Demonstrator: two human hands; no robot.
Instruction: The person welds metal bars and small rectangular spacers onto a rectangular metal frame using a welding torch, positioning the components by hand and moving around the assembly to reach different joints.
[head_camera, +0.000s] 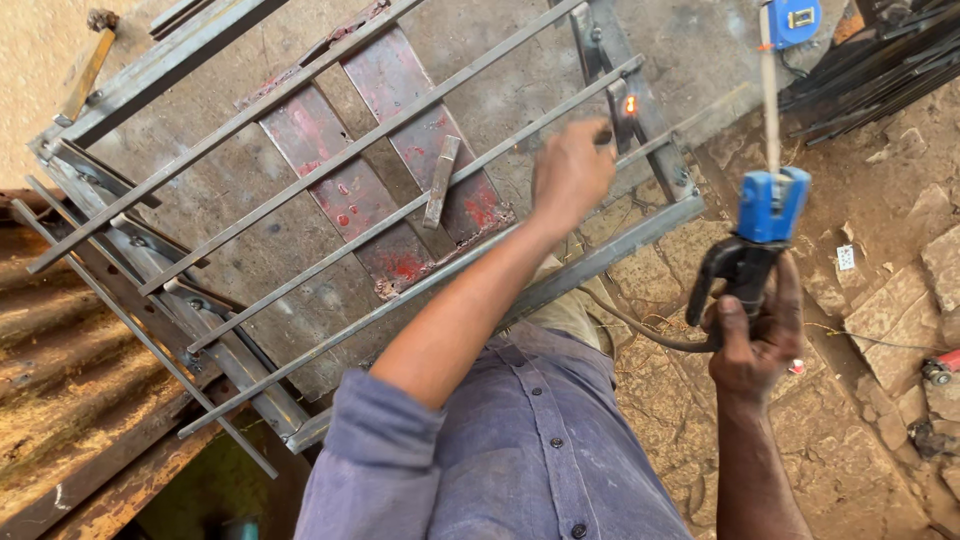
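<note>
1. A blue shirt sleeve (480, 450) is filling the near edge, cut off at the bottom.
2. The right hand (755, 335) is wrapping its fingers (728, 322) tightly round the black grip of a blue electrode holder (765, 215); a thin welding rod (769, 95) is rising from it, its tip hidden against a blue box (795, 20).
3. The left hand (572, 172) is resting on the metal bar frame (350, 190); its fingers are curled under and hidden, so I cannot tell what they are gripping.
4. Just beyond those fingers, an orange weld spot (631, 104) is glowing.
5. A hammer (88, 60) is lying far left, partly cut off.
</note>
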